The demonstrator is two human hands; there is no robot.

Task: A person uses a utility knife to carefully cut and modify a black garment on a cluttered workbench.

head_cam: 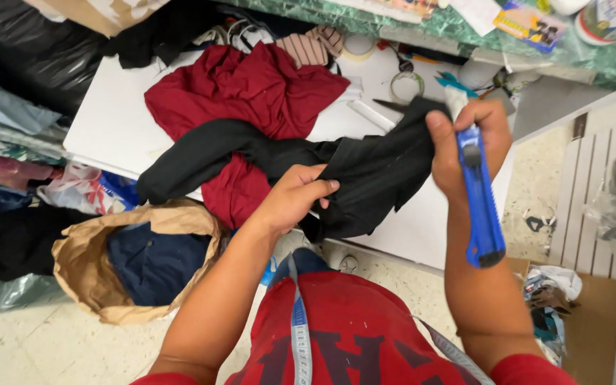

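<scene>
Here, left hand is gripping crumpled black fabric garment over white desk; right hand is clenching blue plastic utility knife.

A crumpled dark red cloth lies on the white tabletop. A roll of clear tape sits near the tabletop's far edge. On the floor, a brown paper bag holds navy fabric.

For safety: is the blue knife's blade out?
Cannot tell: the blue utility knife tip is hidden behind the right hand and black cloth.
</scene>
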